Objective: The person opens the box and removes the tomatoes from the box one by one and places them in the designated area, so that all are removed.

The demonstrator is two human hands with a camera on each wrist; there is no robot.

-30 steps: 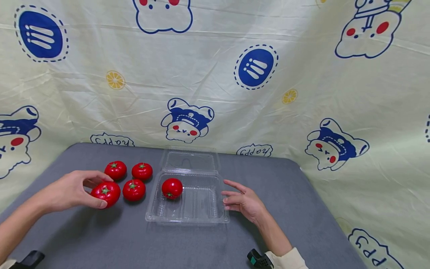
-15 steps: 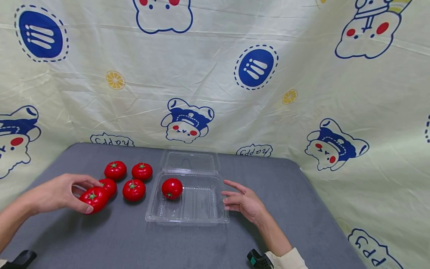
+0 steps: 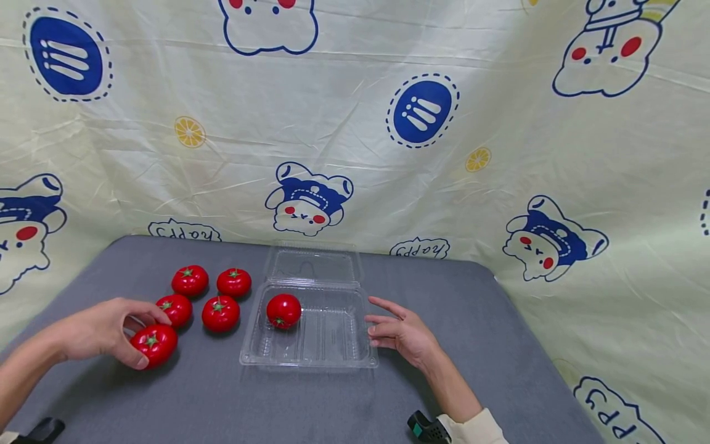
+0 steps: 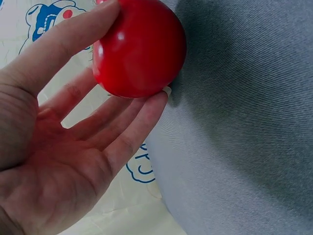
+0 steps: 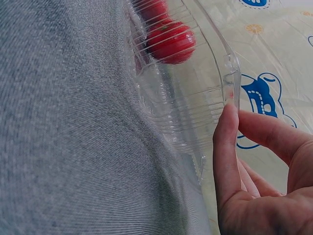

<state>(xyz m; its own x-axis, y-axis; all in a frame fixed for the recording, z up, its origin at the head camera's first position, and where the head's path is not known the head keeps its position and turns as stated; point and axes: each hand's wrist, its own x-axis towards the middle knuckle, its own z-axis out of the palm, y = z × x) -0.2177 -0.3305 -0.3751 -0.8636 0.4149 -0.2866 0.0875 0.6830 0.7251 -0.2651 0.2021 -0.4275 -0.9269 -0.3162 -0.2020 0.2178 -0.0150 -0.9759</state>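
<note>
My left hand [image 3: 105, 330] grips a shiny red tomato [image 3: 156, 346] between thumb and fingers at the left of the table. In the left wrist view the held tomato [image 4: 142, 46] sits at the fingertips, away from the palm. Just behind it lies another tomato [image 3: 176, 310]. A clear plastic container [image 3: 333, 356] stands mid-table with its lid folded back and one tomato [image 3: 284, 311] inside. My right hand [image 3: 407, 336] is at the container's right edge. In the right wrist view, thumb and finger pinch its rim [image 5: 231, 73].
Several more tomatoes, among them a near one [image 3: 220, 314] and a far one [image 3: 234, 283], lie between my left hand and the container. The transparent lid [image 3: 316, 265] lies at the back. A patterned cloth [image 3: 355, 123] hangs behind the grey table [image 3: 310, 407].
My left hand has moved toward me and slightly left with its tomato, uncovering the tomato behind it. My right hand and the container have stayed in place.
</note>
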